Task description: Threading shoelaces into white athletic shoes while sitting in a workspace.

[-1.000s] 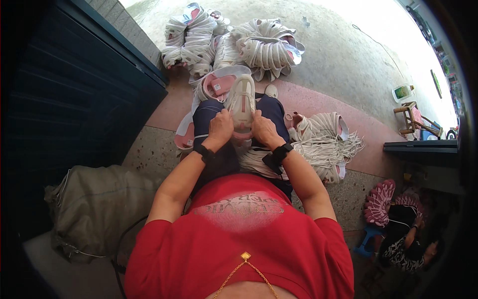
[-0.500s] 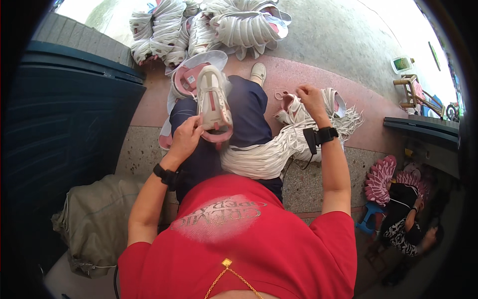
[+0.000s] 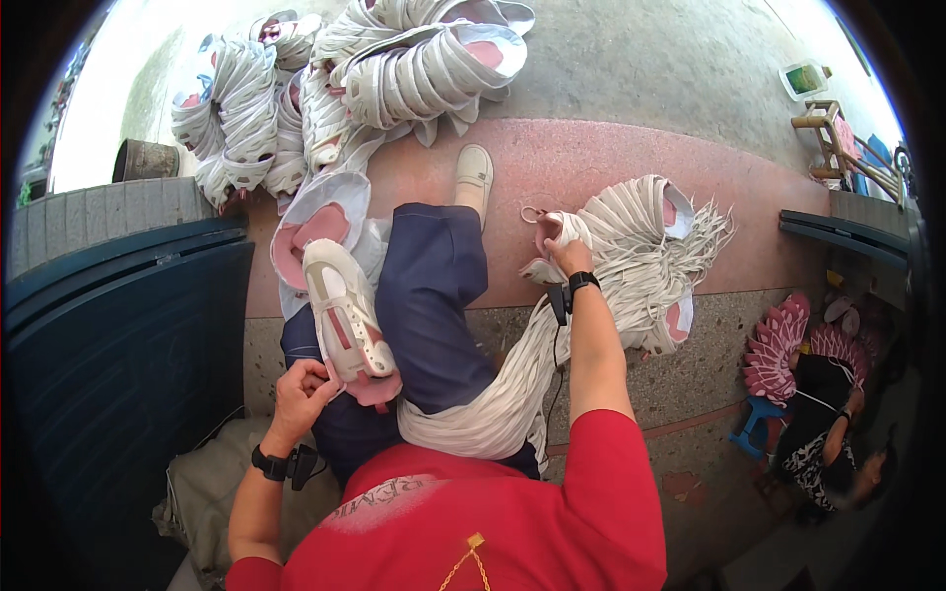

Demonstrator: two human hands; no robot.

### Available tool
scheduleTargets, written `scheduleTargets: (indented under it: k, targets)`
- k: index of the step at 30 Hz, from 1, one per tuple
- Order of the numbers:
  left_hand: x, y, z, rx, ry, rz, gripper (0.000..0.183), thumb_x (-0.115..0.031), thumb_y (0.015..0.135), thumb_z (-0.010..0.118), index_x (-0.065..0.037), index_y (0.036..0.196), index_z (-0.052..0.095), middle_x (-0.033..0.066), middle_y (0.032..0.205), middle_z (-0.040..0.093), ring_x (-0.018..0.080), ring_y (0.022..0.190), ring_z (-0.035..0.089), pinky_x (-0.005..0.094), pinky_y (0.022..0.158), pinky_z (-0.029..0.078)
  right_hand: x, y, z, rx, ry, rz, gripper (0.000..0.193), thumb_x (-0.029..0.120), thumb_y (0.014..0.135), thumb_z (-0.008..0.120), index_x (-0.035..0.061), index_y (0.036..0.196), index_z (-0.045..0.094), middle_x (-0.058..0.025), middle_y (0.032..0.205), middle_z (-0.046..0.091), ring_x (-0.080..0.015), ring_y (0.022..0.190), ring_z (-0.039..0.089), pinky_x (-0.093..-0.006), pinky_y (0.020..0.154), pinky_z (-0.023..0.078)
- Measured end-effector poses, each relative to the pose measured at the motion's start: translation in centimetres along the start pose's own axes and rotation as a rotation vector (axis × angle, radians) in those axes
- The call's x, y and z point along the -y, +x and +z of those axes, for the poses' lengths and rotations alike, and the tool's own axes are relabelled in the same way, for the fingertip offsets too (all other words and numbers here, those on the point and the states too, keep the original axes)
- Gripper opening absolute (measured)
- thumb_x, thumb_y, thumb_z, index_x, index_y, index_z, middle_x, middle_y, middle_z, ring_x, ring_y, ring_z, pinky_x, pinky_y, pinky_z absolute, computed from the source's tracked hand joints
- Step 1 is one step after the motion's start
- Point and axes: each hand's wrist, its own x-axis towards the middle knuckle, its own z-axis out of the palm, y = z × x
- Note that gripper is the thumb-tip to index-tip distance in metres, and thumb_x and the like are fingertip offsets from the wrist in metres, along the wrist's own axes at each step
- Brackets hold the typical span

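Observation:
A white shoe upper [image 3: 340, 305] with pink lining and side stripe lies over my left thigh. The closed fingers of my left hand [image 3: 301, 399] pinch its near edge. To the right, my right hand [image 3: 572, 258] is closed on a smaller-looking white-and-pink upper [image 3: 567, 229] at the left end of a stack of uppers [image 3: 631, 212]; its fingertips are partly hidden. A thick bundle of white laces [image 3: 473, 419] drapes across my lap and runs toward that stack. Beyond the held upper, another pink-lined upper [image 3: 320, 231] rests by my left knee.
Big stacks of white uppers [image 3: 424, 84] stand on the floor ahead. A dark blue door panel [image 3: 118, 374] is on the left, with a grey-green sack [image 3: 227, 483] near it. Another person [image 3: 828, 424] sits at the right by a blue stool [image 3: 757, 424] and pink uppers [image 3: 778, 345].
My right hand has come down from above the stack onto the small upper. My left hand and its upper have shifted nearer my body. The whole view has turned somewhat.

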Motion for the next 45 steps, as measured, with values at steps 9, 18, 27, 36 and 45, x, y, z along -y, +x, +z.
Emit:
scheduleTargets:
  k: [9, 18, 27, 36, 45]
  targets:
    - [-1.2, 2.0, -0.6, 0.082, -0.02, -0.022, 0.024, -0.006, 0.084, 0.077, 0.001, 0.098, 0.059, 0.0037, 0.073, 0.067, 0.0071, 0.066, 0.065, 0.0215, 0.058, 0.05, 1.1, 0.6, -2.8, 0.164, 1.124, -0.018, 0.027, 0.028, 0.095, 0.061, 0.0016, 0.092, 0.065, -0.0085, 0.08, 0.069, -0.0177, 0.068, 0.063, -0.033, 0.068, 0.05]
    - [-2.6, -0.2, -2.3, 0.042, 0.19, 0.39, 0.011, -0.006, 0.088, 0.07, 0.001, 0.092, 0.062, 0.0077, 0.081, 0.069, 0.0118, 0.069, 0.067, 0.026, 0.064, 0.052, 16.1, -25.4, -40.6, 0.241, 0.849, -0.679, 0.034, 0.033, 0.106, 0.05, 0.0042, 0.092, 0.063, 0.0017, 0.068, 0.055, -0.0072, 0.061, 0.049, -0.0227, 0.059, 0.043]
    - [-17.1, -7.2, 2.7, 0.262, -0.101, 0.877, 0.06, -0.009, 0.086, 0.074, -0.005, 0.141, 0.048, 0.009, 0.134, 0.055, 0.0164, 0.123, 0.052, 0.0349, 0.097, 0.047, 24.3, -47.2, -36.4, 0.549, 0.632, -1.021, 0.038, 0.033, 0.106, 0.049, -0.001, 0.114, 0.064, 0.0001, 0.069, 0.059, -0.0057, 0.058, 0.054, -0.0202, 0.054, 0.044]
    - [-13.1, -12.2, -3.7, 0.769, -0.891, 0.745, 0.047, -0.006, 0.097, 0.054, -0.007, 0.144, 0.046, 0.0142, 0.136, 0.057, 0.0275, 0.133, 0.05, 0.0442, 0.109, 0.042, 21.8, -50.1, -31.0, 0.696, 0.312, -0.871, 0.034, 0.028, 0.103, 0.053, 0.0012, 0.089, 0.068, 0.0038, 0.063, 0.053, -0.0047, 0.055, 0.048, -0.0223, 0.05, 0.036]
    - [-4.9, -12.4, -3.1, 0.282, -0.557, 0.265, 0.025, -0.028, 0.108, 0.048, -0.006, 0.103, 0.058, -0.0052, 0.067, 0.039, 0.0058, 0.054, 0.038, 0.0246, 0.054, 0.038, 19.1, -47.1, -13.7, 0.502, 0.451, -1.024, 0.047, 0.035, 0.106, 0.044, -0.0044, 0.099, 0.068, -0.0107, 0.099, 0.071, -0.0233, 0.097, 0.066, -0.0382, 0.088, 0.049]
